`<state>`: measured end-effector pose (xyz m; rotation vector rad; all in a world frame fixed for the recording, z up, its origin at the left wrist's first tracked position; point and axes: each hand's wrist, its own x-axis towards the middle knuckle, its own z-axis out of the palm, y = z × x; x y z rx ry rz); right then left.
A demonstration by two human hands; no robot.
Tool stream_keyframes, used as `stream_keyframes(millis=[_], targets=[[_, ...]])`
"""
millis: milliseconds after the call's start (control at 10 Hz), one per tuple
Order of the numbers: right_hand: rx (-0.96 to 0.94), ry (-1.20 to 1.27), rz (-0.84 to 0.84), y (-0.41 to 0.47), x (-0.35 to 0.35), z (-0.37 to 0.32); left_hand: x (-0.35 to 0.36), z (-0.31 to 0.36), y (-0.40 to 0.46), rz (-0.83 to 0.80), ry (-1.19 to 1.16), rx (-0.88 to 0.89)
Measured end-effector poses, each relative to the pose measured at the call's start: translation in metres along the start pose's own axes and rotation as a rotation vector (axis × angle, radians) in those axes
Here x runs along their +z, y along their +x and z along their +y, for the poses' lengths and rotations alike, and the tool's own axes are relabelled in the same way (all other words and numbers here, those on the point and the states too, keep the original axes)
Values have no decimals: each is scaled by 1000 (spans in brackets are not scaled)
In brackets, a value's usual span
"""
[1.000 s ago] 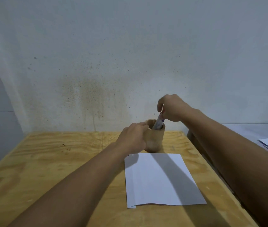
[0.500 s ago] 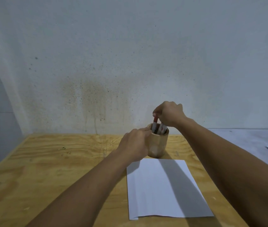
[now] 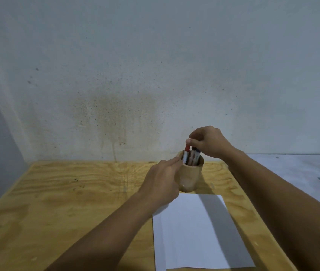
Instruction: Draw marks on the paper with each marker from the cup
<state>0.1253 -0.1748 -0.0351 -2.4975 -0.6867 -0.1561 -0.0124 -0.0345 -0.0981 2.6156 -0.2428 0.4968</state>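
- At the far edge of the wooden surface (image 3: 61, 202), the cup (image 3: 191, 177) stands upright just beyond the paper (image 3: 192, 231), with several markers upright inside it.
- One second ago the right hand (image 3: 209, 142) was holding one marker at a slant over the cup's mouth; now that marker seems to be back among the others, and the fingertips have shifted onto the red-capped marker (image 3: 187, 148), pinching its top.
- I judge this to be a swap: one marker returned, the next being chosen. Whether the red one is rising yet cannot be told; its barrel is mostly inside the cup.
- A blue-capped marker (image 3: 196, 150) sits just beside it, under the right hand's fingers.
- The left hand (image 3: 163, 182) wraps the cup's near side as before, fingers curled against its wall, steadying it.
- No marks show on the paper, though a shadow lies across it, so faint lines could be hidden; the drawing looks mostly ahead.
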Motion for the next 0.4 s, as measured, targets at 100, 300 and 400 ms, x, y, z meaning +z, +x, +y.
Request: stream_keyframes(millis=[100,300,400], targets=[[66,66,72,-15,-5,2,-2,0,-1,-36,-58,-8],[168,253,285,-77,14,18,-7,-15,-24,-27,-162,-159],[172,217,241,-112,32,31,-11,-29,-48,24,-104,-278]])
